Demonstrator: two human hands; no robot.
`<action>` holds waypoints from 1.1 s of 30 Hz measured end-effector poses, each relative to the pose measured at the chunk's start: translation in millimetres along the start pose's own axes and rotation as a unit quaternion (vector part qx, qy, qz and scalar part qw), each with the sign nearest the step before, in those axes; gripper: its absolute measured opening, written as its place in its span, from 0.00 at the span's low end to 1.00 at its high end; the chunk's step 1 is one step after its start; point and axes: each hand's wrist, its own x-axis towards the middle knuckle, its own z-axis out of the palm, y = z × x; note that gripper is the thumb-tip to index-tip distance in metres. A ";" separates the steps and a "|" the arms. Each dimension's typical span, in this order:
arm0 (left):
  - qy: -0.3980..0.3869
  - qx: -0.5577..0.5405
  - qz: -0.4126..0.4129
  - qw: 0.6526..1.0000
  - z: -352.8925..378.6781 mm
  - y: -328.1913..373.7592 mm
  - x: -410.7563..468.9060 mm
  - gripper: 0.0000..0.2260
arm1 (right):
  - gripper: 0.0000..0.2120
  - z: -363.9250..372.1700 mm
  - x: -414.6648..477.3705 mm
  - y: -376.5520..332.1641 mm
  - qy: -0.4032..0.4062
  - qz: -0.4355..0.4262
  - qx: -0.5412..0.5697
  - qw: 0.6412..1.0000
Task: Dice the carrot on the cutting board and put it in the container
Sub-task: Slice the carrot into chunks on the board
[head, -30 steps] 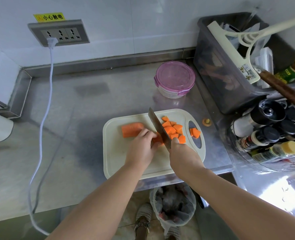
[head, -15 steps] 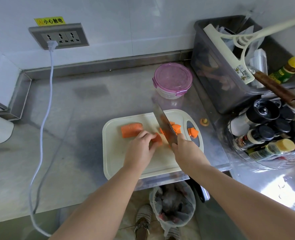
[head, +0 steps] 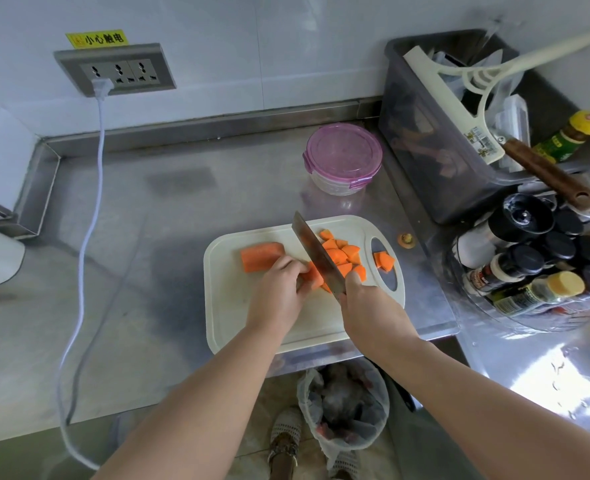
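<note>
Head view: fingers (head: 295, 268) of the left hand (head: 279, 289) curl down and pinch a carrot piece (head: 316, 277) against the cutting board (head: 238, 323), just left of the knife (head: 316, 254). The right hand (head: 366, 303) wraps round the knife's handle, thumb on top, with the blade slanting away toward the wall. Both forearms reach in from below. Diced carrot (head: 343, 254) lies heaped right of the blade, and a longer carrot chunk (head: 260, 259) lies toward the board's left. The lidded container (head: 343, 157) stands behind the board. A yellow label (head: 96, 39) above the socket (head: 117, 69) reads 小心触电. Writing on the bottles (head: 528, 292) is too small to read.
</note>
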 end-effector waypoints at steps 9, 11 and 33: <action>-0.001 0.007 0.005 1.000 1.5 -1.0 -0.6 0.06 | 0.11 -0.4 0.5 -6.9 -0.002 0.005 0.012 1.000; -0.004 0.009 0.006 1.000 1.6 -1.4 0.1 0.07 | 0.11 -1.1 0.6 -9.7 -0.007 0.007 0.016 1.000; 0.008 0.030 -0.001 1.000 -1.1 -0.5 -1.5 0.07 | 0.14 12.8 20.1 1.1 0.005 0.079 0.061 0.995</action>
